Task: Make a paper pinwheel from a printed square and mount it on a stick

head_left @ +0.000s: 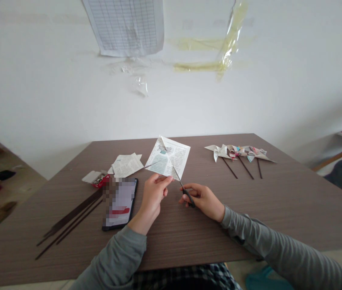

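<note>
Between the thumb and fingers of my left hand [155, 193] is the near edge of a square printed paper [175, 151], raised off the table. Slits run inward from its corners toward the middle. My right hand [203, 199] grips black-handled scissors [186, 194] by the finger loops. The scissors' blades point up and left, lying along the paper near its lower right side. How far the blades are parted I cannot tell. To the left rest several more cut papers [128, 165].
A phone [121, 205] lies left of my left hand. Beyond it are thin dark sticks [74, 213] and a small open red-and-white box [98, 178] of small pieces. Paper pinwheels [240, 152] on sticks lie at the right back. A white wall [171, 108] borders the table [249, 225].
</note>
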The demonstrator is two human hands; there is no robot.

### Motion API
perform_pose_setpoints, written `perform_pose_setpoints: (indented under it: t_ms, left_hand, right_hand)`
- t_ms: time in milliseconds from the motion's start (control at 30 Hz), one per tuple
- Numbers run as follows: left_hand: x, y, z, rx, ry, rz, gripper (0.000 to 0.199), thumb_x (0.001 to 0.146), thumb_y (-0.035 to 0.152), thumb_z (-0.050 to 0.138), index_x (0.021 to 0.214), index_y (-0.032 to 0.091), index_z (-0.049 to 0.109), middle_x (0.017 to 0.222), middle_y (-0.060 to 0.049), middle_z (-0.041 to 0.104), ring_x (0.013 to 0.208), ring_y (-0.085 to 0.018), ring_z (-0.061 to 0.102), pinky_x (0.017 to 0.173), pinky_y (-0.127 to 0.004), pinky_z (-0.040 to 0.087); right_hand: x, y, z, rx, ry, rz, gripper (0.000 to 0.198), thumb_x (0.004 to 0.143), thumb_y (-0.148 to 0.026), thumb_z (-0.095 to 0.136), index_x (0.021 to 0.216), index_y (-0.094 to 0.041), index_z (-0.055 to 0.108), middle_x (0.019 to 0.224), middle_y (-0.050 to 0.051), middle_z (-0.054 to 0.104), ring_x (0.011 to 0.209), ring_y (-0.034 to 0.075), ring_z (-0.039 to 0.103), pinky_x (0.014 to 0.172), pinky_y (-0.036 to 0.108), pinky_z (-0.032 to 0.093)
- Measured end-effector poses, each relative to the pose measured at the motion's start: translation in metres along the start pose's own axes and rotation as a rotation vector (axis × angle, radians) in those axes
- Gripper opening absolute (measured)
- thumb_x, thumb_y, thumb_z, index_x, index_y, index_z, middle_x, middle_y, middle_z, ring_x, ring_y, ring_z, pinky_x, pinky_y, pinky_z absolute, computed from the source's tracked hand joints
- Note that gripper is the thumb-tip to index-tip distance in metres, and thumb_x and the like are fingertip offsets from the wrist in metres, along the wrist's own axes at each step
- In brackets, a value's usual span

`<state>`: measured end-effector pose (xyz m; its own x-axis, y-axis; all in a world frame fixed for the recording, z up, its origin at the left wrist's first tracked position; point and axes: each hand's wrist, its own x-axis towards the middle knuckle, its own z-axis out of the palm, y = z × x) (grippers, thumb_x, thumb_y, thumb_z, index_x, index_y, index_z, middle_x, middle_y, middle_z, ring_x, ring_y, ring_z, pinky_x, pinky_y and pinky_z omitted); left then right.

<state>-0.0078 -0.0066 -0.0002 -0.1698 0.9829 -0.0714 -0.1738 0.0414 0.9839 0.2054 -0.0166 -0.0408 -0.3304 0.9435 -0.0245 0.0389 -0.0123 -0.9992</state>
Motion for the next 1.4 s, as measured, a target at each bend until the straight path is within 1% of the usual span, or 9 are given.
perform_pose_setpoints:
  t_ms: [200, 400, 567, 767, 867, 967, 1067, 1267, 1400]
  left_hand:
    - [0.000, 0.003, 0.001, 0.003, -0.005, 0.009, 0.055, 0.060, 0.053, 0.118, 0.076, 0.021, 0.076, 0.081, -0.004, 0.088, 0.045, -0.004, 0.045, 0.048, -0.022, 0.024]
    - [-0.002, 0.004, 0.002, -0.015, 0.003, 0.004, 0.045, 0.065, 0.043, 0.114, 0.074, 0.021, 0.075, 0.080, -0.006, 0.088, 0.045, -0.004, 0.043, 0.049, -0.022, 0.022]
    - [-0.003, 0.005, 0.003, 0.010, 0.019, -0.016, 0.036, 0.072, 0.035, 0.109, 0.075, 0.022, 0.076, 0.081, -0.005, 0.088, 0.046, -0.005, 0.042, 0.050, -0.023, 0.019]
    - [-0.002, 0.005, 0.003, -0.016, 0.003, -0.002, 0.040, 0.066, 0.038, 0.111, 0.072, 0.022, 0.075, 0.078, -0.005, 0.088, 0.046, -0.005, 0.041, 0.049, -0.023, 0.024]
    - [-0.003, 0.005, 0.003, -0.012, -0.004, 0.000, 0.041, 0.065, 0.041, 0.112, 0.073, 0.022, 0.077, 0.079, -0.005, 0.088, 0.046, -0.004, 0.041, 0.049, -0.023, 0.024]
    - [-0.004, 0.006, 0.003, -0.004, 0.001, -0.013, 0.044, 0.062, 0.045, 0.113, 0.076, 0.021, 0.080, 0.080, -0.005, 0.088, 0.046, -0.005, 0.044, 0.050, -0.022, 0.024]
    - [-0.005, 0.008, 0.004, -0.001, 0.013, -0.047, 0.045, 0.059, 0.046, 0.113, 0.080, 0.020, 0.082, 0.081, -0.005, 0.088, 0.048, -0.006, 0.050, 0.051, -0.021, 0.025]
    - [-0.005, 0.010, 0.007, -0.050, 0.068, -0.055, 0.050, 0.057, 0.048, 0.114, 0.077, 0.021, 0.076, 0.070, 0.002, 0.073, 0.048, -0.008, 0.053, 0.050, -0.022, 0.016]
    - [-0.003, 0.010, 0.008, -0.058, 0.102, -0.048, 0.056, 0.059, 0.049, 0.118, 0.077, 0.021, 0.074, 0.069, 0.005, 0.068, 0.048, -0.007, 0.050, 0.051, -0.022, 0.017]
  right_hand:
    - [0.000, 0.001, -0.001, -0.021, 0.003, 0.004, 0.076, 0.074, -0.085, 0.114, 0.118, -0.027, 0.091, 0.095, 0.015, 0.097, 0.079, 0.034, 0.089, 0.078, 0.046, 0.075]
    - [-0.002, -0.003, -0.002, -0.071, 0.017, 0.005, 0.074, 0.076, -0.085, 0.115, 0.119, -0.029, 0.094, 0.093, 0.014, 0.095, 0.085, 0.038, 0.090, 0.082, 0.049, 0.077]
    - [-0.002, -0.007, 0.000, -0.063, 0.034, 0.015, 0.077, 0.071, -0.089, 0.115, 0.116, -0.030, 0.093, 0.095, 0.015, 0.096, 0.087, 0.041, 0.089, 0.084, 0.053, 0.076]
    - [-0.001, -0.003, 0.000, -0.040, 0.031, -0.001, 0.080, 0.072, -0.089, 0.113, 0.117, -0.027, 0.091, 0.093, 0.013, 0.095, 0.079, 0.035, 0.086, 0.080, 0.049, 0.073]
    - [0.000, -0.002, 0.000, -0.028, 0.026, -0.003, 0.079, 0.073, -0.087, 0.113, 0.116, -0.025, 0.091, 0.092, 0.014, 0.094, 0.077, 0.033, 0.084, 0.077, 0.048, 0.071]
    - [0.000, -0.003, 0.000, -0.030, 0.017, -0.006, 0.078, 0.075, -0.088, 0.112, 0.116, -0.027, 0.090, 0.090, 0.013, 0.094, 0.075, 0.032, 0.082, 0.079, 0.049, 0.072]
    - [-0.001, -0.006, 0.000, -0.037, 0.013, -0.003, 0.075, 0.074, -0.088, 0.112, 0.114, -0.029, 0.089, 0.090, 0.013, 0.094, 0.076, 0.034, 0.083, 0.080, 0.050, 0.073]
    - [-0.003, -0.011, 0.001, -0.040, 0.008, 0.025, 0.073, 0.071, -0.087, 0.113, 0.111, -0.031, 0.088, 0.090, 0.013, 0.093, 0.078, 0.036, 0.083, 0.080, 0.052, 0.071]
    - [-0.004, -0.011, 0.001, -0.055, 0.002, 0.031, 0.072, 0.071, -0.087, 0.112, 0.110, -0.031, 0.088, 0.090, 0.014, 0.093, 0.078, 0.036, 0.083, 0.078, 0.051, 0.070]
